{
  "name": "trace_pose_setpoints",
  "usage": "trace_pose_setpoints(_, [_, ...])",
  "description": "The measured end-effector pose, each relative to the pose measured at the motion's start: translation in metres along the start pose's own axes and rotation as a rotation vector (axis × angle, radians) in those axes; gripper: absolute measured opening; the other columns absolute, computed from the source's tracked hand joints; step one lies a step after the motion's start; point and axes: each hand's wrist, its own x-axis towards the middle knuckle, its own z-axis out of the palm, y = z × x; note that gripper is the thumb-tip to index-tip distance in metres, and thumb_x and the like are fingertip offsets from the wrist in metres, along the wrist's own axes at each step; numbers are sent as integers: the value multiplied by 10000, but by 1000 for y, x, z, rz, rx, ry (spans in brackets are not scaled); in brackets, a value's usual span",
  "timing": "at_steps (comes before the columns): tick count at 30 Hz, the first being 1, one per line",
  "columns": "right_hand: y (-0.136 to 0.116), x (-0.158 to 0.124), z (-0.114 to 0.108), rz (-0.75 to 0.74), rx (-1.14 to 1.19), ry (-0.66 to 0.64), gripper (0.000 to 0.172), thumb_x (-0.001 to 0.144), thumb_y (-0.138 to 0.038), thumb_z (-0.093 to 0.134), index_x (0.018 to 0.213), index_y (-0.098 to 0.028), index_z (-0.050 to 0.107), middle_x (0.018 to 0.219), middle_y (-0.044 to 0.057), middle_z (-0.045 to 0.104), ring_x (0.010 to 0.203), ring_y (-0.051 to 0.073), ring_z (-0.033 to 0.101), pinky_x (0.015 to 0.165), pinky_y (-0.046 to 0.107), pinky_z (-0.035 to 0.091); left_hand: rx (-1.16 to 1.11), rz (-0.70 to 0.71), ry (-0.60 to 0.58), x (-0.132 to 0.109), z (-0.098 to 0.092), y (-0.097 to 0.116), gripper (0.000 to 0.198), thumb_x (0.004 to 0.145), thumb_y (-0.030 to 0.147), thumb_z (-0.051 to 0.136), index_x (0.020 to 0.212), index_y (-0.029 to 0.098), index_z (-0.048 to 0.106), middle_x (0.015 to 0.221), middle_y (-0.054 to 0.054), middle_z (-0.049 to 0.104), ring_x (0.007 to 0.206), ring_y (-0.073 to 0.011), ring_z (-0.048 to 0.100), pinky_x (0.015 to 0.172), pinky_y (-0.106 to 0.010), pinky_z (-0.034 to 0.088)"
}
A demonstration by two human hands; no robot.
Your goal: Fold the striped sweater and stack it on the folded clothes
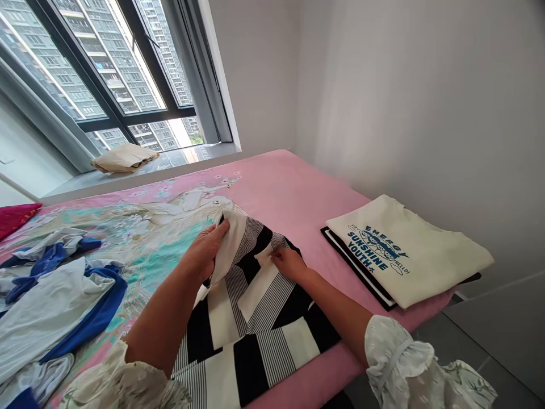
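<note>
A black and cream garment with striped blocks lies bunched at the near edge of the bed; its exact kind is unclear from its folds. My left hand grips its raised upper left part, thumb on top of the cloth and the other fingers partly behind it. At the right, my right hand pinches a fold of the same cloth between thumb and fingers. Between the hands the fabric is lifted and creased, while the lower part rests flat on the bed.
A folded cream T-shirt with blue lettering tops a stack at the bed's right edge. White and blue clothes lie crumpled at left on the pink patterned bedsheet. A beige folded bundle sits on the windowsill.
</note>
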Motion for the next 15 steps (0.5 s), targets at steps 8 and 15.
trace_pose_setpoints(8, [-7, 4, 10, -10, -108, 82, 314, 922, -364, 397, 1067, -208, 628, 1090, 87, 594, 976, 228, 580, 807, 321, 423, 50, 44, -65, -12, 0, 8, 330, 782, 418, 607, 1019, 191, 633, 554, 5, 609, 491, -156, 587, 459, -248, 475])
trace_pose_setpoints(15, [-8, 3, 20, 38, -258, 23, 351, 937, -344, 358, 1178, -204, 570, 1156, 110, 574, 974, 244, 602, 796, 340, 458, 466, 201, -306, -37, 5, -20, 418, 823, 528, 491, 995, 184, 653, 710, -11, 659, 638, -166, 605, 580, -278, 498])
